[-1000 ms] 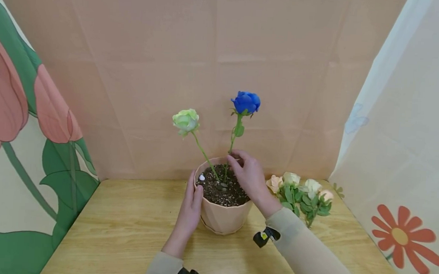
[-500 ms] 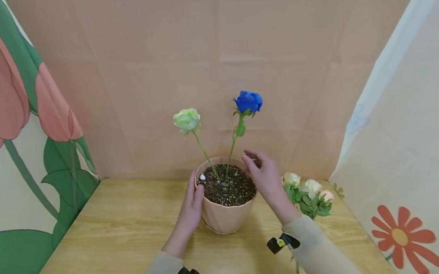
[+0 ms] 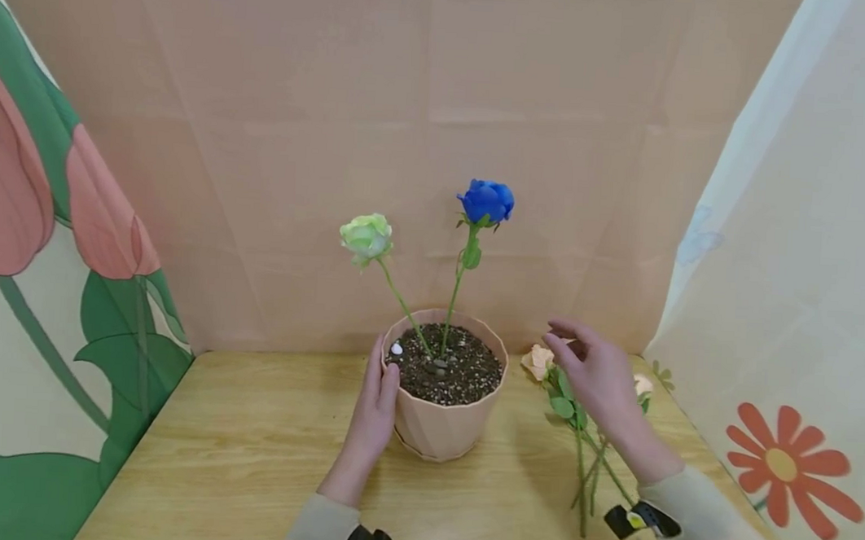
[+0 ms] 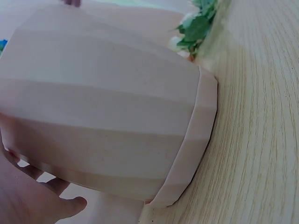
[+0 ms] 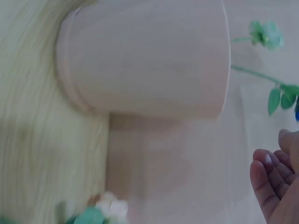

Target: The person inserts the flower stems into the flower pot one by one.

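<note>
A pink faceted flowerpot (image 3: 435, 429) full of dark soil (image 3: 471, 370) stands on the table. Planted in it are a pale green rose (image 3: 366, 236), leaning left, and a taller blue rose (image 3: 487, 201). My left hand (image 3: 370, 409) rests along the pot's left side, fingers straight against the wall, as the left wrist view also shows. Loosely bent and holding nothing, my right hand (image 3: 603, 385) hovers right of the pot, over several cut roses. A peach rose (image 3: 538, 362) and a pale pink one (image 3: 643, 385) show beside it; other blooms are hidden behind the hand.
The roses' green stems (image 3: 581, 482) lie on the wooden table (image 3: 247, 448), pointing toward the front. A white pebble (image 3: 396, 348) and several dark stones (image 3: 439, 363) sit on the soil. A pink cloth backdrop (image 3: 298, 173) hangs right behind the table.
My right hand has let go of the blue rose's stem and moved right, over the cut roses. The blue rose stays upright in the soil; my left hand has kept its place on the pot.
</note>
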The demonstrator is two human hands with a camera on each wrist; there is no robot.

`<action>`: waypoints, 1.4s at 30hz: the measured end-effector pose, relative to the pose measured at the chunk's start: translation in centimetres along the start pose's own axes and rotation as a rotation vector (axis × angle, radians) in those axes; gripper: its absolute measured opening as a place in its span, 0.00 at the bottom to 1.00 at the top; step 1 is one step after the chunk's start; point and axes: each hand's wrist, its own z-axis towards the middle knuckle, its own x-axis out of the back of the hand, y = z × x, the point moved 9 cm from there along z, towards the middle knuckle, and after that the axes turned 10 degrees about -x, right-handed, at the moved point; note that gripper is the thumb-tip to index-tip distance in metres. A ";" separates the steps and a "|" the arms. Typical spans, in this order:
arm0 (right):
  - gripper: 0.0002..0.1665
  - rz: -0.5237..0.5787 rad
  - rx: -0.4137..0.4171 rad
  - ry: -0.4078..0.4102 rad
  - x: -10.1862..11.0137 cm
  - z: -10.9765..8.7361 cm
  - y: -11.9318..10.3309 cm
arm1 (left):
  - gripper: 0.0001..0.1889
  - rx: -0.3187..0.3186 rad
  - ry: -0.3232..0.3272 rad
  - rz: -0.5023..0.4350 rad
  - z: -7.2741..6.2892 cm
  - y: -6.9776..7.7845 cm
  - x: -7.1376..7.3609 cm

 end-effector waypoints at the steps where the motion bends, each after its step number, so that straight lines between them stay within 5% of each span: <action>1: 0.25 -0.012 -0.010 0.000 0.4 -0.1 0.7 | 0.33 0.000 -0.002 0.001 0.0 0.0 0.0; 8: 0.27 -0.089 -0.079 -0.031 2.2 -1.2 5.9 | 0.33 -0.012 0.000 0.001 0.1 0.1 -0.1; 18: 0.28 -0.212 -0.124 -0.041 2.3 -2.8 11.9 | 0.33 -0.013 0.004 -0.008 0.3 0.2 0.0; 31: 0.32 -0.256 -0.199 -0.160 -1.0 -4.5 15.8 | 0.33 -0.004 0.002 -0.006 0.2 0.0 -0.1; 42: 0.24 -0.296 -0.201 -0.223 -3.7 -5.2 17.7 | 0.33 0.014 -0.002 -0.001 0.0 -0.1 0.0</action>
